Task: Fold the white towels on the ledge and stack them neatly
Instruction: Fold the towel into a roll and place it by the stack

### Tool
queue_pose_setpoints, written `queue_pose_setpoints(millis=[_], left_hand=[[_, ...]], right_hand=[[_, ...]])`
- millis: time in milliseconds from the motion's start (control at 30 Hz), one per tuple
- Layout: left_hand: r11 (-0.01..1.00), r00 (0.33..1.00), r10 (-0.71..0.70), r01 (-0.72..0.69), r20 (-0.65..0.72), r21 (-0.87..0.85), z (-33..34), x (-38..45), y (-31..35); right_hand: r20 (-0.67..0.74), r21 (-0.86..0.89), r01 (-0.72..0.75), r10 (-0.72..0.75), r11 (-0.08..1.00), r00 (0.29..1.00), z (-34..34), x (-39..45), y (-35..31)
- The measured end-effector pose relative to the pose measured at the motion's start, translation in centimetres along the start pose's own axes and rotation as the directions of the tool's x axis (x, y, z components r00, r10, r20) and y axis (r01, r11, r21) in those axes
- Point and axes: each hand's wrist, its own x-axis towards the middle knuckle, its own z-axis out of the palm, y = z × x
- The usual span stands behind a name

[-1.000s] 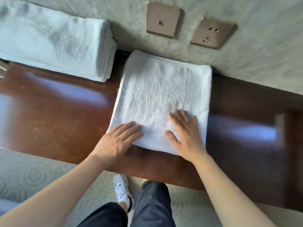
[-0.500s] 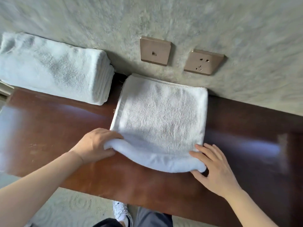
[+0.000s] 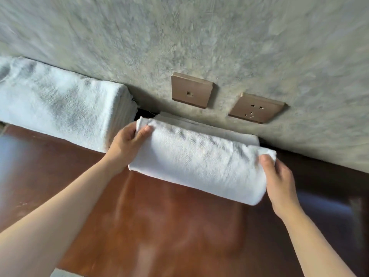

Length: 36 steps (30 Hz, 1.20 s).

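Against the grey plastered wall, on the brown ledge (image 3: 159, 226), my left hand (image 3: 127, 144) and right hand (image 3: 279, 180) pinch the towel (image 3: 199, 162) mid-fold; next I lay this half flat, edges matched.

Left hand (image 3: 127, 143): closed on towel's (image 3: 196, 158) left end, thumb on top
Right hand (image 3: 279, 177): pinching right end, thumb up
Arms: both bare, stretched forward

Two bare forearms, no sleeves; left hand (image 3: 125, 144), right hand (image 3: 279, 180)
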Motion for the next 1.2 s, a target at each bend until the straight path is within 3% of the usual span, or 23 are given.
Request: queue_pose_setpoints(millis=[133,233,467,533,600,667,733,833,900,967,1067,1200], left_hand=[[0.995,0.995,-0.080,0.084,-0.062,0.050,1.7,3.6,0.6],[0.987,0.987,-0.145,0.149,-0.071,0.061,3.1,5.6,0.2],[0.918,0.975,-0.092,0.162,-0.202,0.363,4.7,6.4,-0.2],[0.917,0.974,-0.146,0.199,-0.175,0.345,4.4,6.2,0.2],[0.950,0.968,-0.235,0.249,-0.093,0.189,3.3,5.6,0.2],[0.962,0.961,-0.274,0.273,0.040,0.021,2.1,4.0,0.2],[0.979,0.975,-0.202,0.197,0.096,0.055,1.8,1.8,0.0],[0.982,0.998,-0.006,0.019,-0.070,0.190,2.0,0.1,-0.3],[0.980,0.995,0.040,-0.020,-0.095,0.198,2.2,-0.3,0.0],[0.980,0.997,0.037,-0.022,-0.073,0.198,2.2,-0.5,-0.1],[0.979,0.997,0.051,-0.040,-0.050,0.201,2.2,-0.5,0.0],[0.983,0.998,0.048,-0.042,-0.031,0.177,2.2,0.2,0.2]], right_hand=[[-0.044,0.000,-0.052,0.051,0.999,0.998,1.5,4.0,-1.8],[-0.064,-0.130,-0.065,0.057,0.989,0.996,2.5,5.9,-1.9],[-0.123,-0.342,-0.141,0.104,0.929,0.987,4.1,6.2,-2.1],[-0.094,-0.391,-0.183,0.158,0.902,0.983,3.8,6.3,-2.5],[-0.073,-0.408,-0.219,0.208,0.886,0.976,3.4,6.5,-2.8],[-0.057,-0.380,-0.272,0.271,0.884,0.961,3.2,6.8,-2.9],[-0.032,-0.228,-0.324,0.325,0.918,0.945,2.8,6.6,-3.0],[0.236,0.228,-0.423,0.372,0.877,0.898,1.1,4.0,-2.7],[0.337,0.332,-0.392,0.280,0.858,0.899,0.1,1.8,-1.6],[0.280,0.317,-0.270,0.182,0.909,0.942,-0.1,0.0,-0.6],[0.060,0.241,-0.087,0.075,0.967,0.995,0.7,-1.3,0.3],[-0.045,0.143,-0.070,0.077,0.987,0.996,1.9,-1.0,-0.3]])
